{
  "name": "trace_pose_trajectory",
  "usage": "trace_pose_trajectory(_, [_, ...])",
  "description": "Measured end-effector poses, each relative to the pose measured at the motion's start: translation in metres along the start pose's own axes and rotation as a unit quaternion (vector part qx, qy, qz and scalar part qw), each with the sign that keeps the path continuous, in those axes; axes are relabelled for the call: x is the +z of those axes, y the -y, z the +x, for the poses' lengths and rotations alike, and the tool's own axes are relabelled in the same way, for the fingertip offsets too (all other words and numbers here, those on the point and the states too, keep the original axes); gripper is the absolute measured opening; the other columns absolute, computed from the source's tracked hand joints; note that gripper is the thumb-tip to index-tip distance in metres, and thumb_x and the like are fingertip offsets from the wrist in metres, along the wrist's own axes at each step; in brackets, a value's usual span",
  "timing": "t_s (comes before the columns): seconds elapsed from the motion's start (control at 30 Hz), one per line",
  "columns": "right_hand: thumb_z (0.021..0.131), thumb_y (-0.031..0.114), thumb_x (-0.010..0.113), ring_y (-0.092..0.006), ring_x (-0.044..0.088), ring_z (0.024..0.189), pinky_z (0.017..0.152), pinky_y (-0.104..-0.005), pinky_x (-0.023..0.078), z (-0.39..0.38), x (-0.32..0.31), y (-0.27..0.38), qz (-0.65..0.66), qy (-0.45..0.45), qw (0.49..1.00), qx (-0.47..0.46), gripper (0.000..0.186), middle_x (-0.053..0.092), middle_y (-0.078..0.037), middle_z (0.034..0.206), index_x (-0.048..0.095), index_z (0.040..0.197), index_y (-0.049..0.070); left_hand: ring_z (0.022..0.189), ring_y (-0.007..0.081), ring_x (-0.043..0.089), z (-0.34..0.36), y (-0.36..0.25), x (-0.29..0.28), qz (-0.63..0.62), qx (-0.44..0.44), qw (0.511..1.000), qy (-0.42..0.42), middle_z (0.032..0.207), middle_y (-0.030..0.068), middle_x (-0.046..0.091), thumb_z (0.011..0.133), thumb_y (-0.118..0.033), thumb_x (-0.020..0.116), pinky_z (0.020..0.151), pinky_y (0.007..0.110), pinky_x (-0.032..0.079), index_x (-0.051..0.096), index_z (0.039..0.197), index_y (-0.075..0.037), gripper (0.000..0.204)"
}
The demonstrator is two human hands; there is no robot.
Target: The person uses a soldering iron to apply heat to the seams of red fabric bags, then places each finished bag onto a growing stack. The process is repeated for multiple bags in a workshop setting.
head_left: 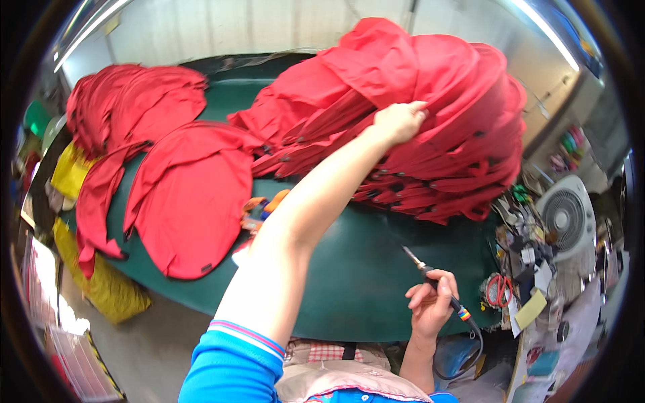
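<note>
My left hand (pixel 400 121) reaches across to the tall pile of red fabric pieces (pixel 470 87) at the back right, its fingers pinching a layer of it. My right hand (pixel 437 299) is closed on a pen-shaped heating tool (pixel 426 272) with a metal tip, a black handle and a cord, held over the green tabletop (pixel 349 282). At left, a flat red piece (pixel 185 215) lies beside a narrower red strip (pixel 94 221), with another stack of red fabric (pixel 127 94) behind them.
Yellow fabric (pixel 101 282) hangs at the table's left side. A small orange-and-blue item (pixel 259 211) lies near my left forearm. At right are a grey fan (pixel 563 215), red-handled scissors (pixel 499 289) and cluttered papers and tools. A pale wall (pixel 242 27) stands behind.
</note>
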State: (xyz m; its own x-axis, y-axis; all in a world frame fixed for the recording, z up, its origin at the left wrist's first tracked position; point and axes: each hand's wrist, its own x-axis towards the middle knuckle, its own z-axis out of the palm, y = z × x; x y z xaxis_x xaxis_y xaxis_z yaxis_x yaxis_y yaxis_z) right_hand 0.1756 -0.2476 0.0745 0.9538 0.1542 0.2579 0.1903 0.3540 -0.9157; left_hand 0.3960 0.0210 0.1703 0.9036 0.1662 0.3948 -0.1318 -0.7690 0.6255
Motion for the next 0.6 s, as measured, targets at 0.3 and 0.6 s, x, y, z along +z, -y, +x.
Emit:
trace_pose_trajectory(0.3, [0.107,0.025,0.038,-0.0090,0.045,0.039,0.052,-0.0269,0.051,-0.010,0.032,-0.025,0.021,0.076,0.997,0.000,0.035,0.054,-0.005,0.059,0.059,0.100,-0.002,0.128,0.0315,0.047,-0.312,0.151,-0.123,0.180,0.011,0.892,-0.414,0.134,0.0149,0.055,0.087,-0.011,0.069,0.110,0.044,0.035,0.059,0.132,-0.004,0.047])
trace_pose_trajectory(0.6, [0.106,0.024,0.041,-0.0089,0.048,0.039,0.051,-0.0241,0.049,-0.023,0.058,-0.015,0.005,0.163,0.986,0.020,0.034,0.055,-0.005,0.056,0.061,0.098,-0.003,0.144,0.0431,0.033,-0.525,0.346,-0.307,0.344,-0.471,0.693,-0.425,0.153,0.0299,0.036,0.087,-0.016,0.067,0.119,0.049,0.031,0.040,0.146,0.004,0.067])
